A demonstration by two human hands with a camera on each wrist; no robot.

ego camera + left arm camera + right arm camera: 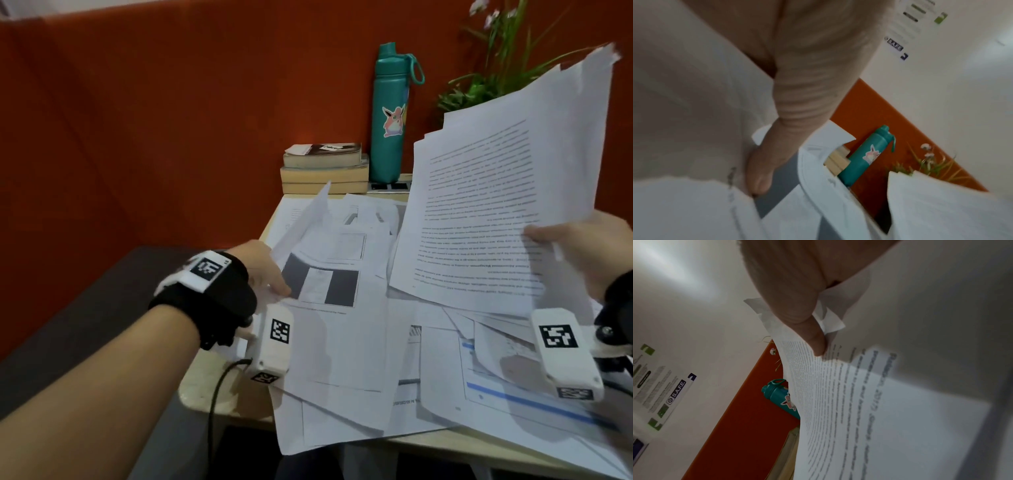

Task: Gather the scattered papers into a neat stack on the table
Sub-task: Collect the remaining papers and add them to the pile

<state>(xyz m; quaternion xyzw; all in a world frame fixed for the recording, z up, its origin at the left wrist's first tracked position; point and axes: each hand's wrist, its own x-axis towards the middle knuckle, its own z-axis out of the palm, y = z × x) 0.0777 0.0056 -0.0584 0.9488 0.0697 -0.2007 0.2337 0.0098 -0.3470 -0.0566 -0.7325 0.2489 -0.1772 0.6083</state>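
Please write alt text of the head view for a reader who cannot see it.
A right hand holds up a bundle of printed pages while the left hand pinches a loose sheet among papers scattered on a table. Behind stand a teal bottle, books and a plant.

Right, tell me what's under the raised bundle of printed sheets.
Under the raised bundle of printed sheets lie more scattered white papers on the pale wooden table; whatever lies beneath them is covered.

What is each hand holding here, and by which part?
The right hand grips a sheaf of text pages by its near right edge. The left hand pinches the left edge of a sheet with a dark figure.
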